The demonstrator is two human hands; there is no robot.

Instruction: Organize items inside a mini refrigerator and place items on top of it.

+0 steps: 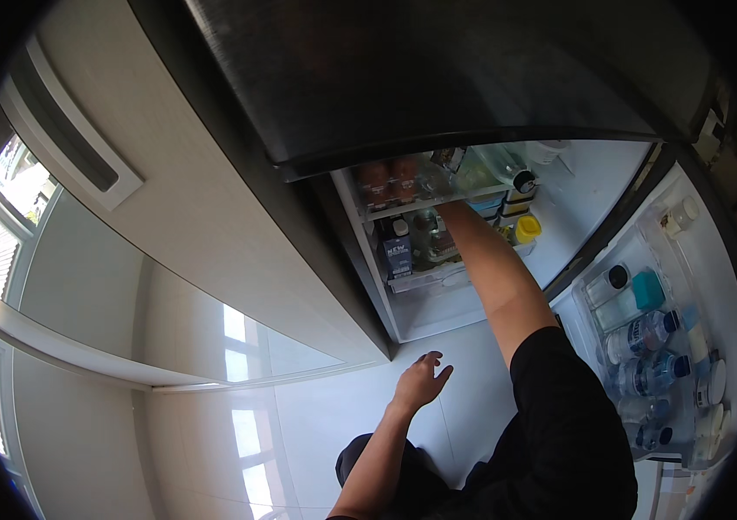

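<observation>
My right arm reaches into an open fridge, under the edge of a glass shelf (401,209); the hand itself is hidden behind that edge, so what it touches cannot be told. Around the wrist on the lower shelf are a dark carton (398,253), a clear plastic food box (441,246) and stacked containers (516,205). A yellow-lidded tub (527,229) sits to the right of my forearm. My left hand (421,382) hangs in the air over the floor in front of the fridge, fingers apart and holding nothing.
The fridge door (726,312) stands open at the right, its racks holding several water bottles (644,335), a teal-capped bottle (648,290) and jars. A bottle with a black cap (501,166) lies on the upper shelf. A pale cabinet door (212,195) is at the left.
</observation>
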